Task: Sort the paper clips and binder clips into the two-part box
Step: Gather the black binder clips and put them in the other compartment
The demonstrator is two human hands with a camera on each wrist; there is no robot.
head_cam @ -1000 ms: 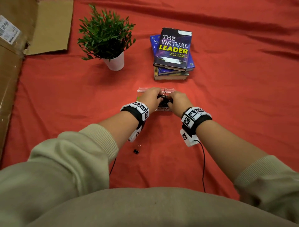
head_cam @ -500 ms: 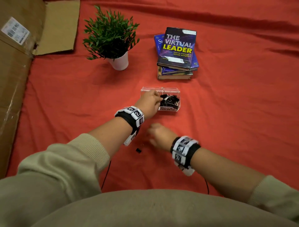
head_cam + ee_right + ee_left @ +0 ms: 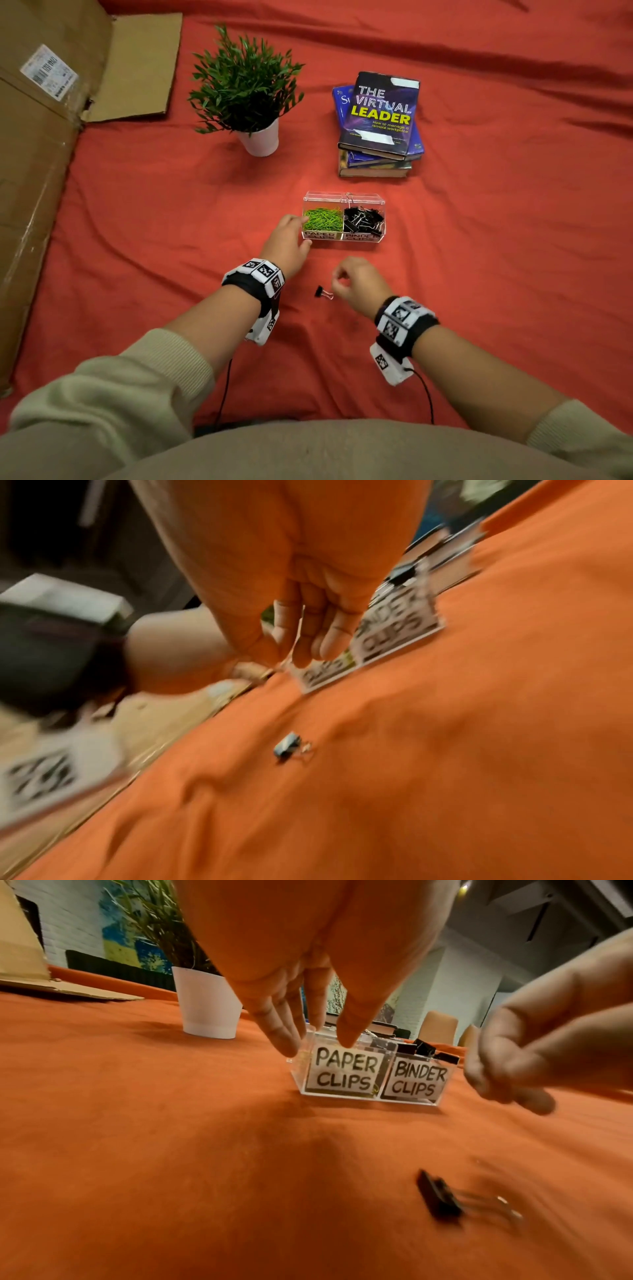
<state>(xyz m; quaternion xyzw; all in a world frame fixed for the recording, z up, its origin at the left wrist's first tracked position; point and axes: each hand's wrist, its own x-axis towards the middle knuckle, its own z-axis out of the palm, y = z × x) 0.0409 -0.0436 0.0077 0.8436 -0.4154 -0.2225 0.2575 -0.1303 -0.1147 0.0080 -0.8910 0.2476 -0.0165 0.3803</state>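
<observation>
Red cloth [image 3: 496, 240] covers the whole surface, with flattened cardboard [image 3: 37, 164] along its far-left edge. Beyond the work area sit a potted plant [image 3: 246, 92] in a white pot and, to its right, a stack of books [image 3: 378, 123]. Nearer the person stands the clear two-part box [image 3: 343, 236], its lid tipped up at the back; the left compartment, labelled PAPER CLIPS, holds green paper clips [image 3: 322, 219], and the right one, labelled BINDER CLIPS, holds black binder clips [image 3: 363, 219]. The left hand [image 3: 286, 240] rests against the box's left end, fingers straight along the side wall and thumb at the front corner, bracing the box with the fingers rather than curling round it. The right hand [image 3: 358, 282] hovers above the cloth in front of the box, fingers loosely curled with thumb and forefinger close together; the wrist view is blurred and nothing shows between them. One loose binder clip [image 3: 323, 292] lies on the cloth just to the left of the right hand's fingertips, between the two wrists and apart from the box
</observation>
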